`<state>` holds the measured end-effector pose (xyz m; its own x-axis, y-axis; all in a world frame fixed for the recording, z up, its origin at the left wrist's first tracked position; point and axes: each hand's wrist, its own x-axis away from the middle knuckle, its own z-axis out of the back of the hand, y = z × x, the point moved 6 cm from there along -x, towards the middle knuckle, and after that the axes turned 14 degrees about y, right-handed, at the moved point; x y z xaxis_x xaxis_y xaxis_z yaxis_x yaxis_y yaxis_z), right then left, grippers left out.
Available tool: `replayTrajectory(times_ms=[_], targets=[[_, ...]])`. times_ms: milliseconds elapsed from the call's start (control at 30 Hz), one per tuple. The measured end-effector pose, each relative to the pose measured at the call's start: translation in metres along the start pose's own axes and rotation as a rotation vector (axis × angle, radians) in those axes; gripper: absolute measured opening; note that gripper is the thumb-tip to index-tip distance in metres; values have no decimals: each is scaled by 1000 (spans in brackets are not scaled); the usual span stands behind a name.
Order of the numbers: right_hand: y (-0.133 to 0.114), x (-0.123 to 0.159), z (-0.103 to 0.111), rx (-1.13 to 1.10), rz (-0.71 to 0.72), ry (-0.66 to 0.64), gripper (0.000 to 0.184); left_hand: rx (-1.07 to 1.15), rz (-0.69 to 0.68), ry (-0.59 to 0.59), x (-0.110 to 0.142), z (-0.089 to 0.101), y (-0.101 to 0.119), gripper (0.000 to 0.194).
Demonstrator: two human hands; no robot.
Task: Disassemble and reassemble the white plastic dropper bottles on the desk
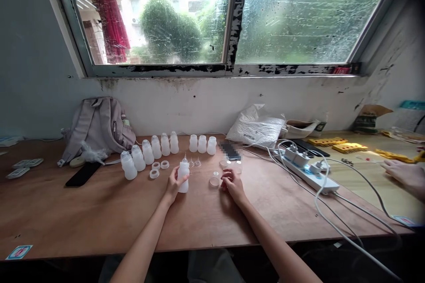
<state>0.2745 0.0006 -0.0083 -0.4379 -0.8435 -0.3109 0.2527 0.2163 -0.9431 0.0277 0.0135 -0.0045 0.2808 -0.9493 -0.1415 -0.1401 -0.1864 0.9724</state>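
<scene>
My left hand (pixel 174 185) is wrapped round a frosted white squeeze bottle (pixel 183 180), held upright just above or on the table, with a clear pointed tip at its top. My right hand (pixel 233 184) is beside a clear round cap (pixel 214 181), its fingers loosely bent and apart, with nothing visible in them. Just beyond those fingers are small clear pieces (pixel 237 166). Two clear pointed tips (pixel 198 162) stand behind the held bottle. To its left lie several white rings (pixel 164 165). A row of similar bottles (pixel 148 152) stands further left, with three more bottles (pixel 202 144) at the back.
A backpack (pixel 98 126) and a black phone (pixel 83 174) are at left. Behind my right hand are a silver plastic bag (pixel 257 126) and a blurred dark object (pixel 230 150). A power strip (pixel 308 172) with loose cables lies right. Another person's hand (pixel 403 174) is near yellow parts (pixel 350 147).
</scene>
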Motion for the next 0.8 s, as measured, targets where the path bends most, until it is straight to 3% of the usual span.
replayTrajectory(times_ms=[133,233,333,467,600,800], targets=[[-6,-1,1,8,51,-12,31,-99,-51,-67,4,-3,2,40],[-8,2,-7,-8,54,-117,39,-177,-92,-119,9,-6,3,37],[-6,6,-18,-49,19,-193,34,-248,-132,-145,15,-7,4,36],[-7,2,-30,-102,-45,-99,40,-307,-193,-159,24,-10,7,38],[-23,-11,-49,-187,-108,-30,48,-341,-228,-182,29,-12,10,43],[-49,-19,-71,-220,-151,-196,42,-380,-229,-194,30,-11,10,43]])
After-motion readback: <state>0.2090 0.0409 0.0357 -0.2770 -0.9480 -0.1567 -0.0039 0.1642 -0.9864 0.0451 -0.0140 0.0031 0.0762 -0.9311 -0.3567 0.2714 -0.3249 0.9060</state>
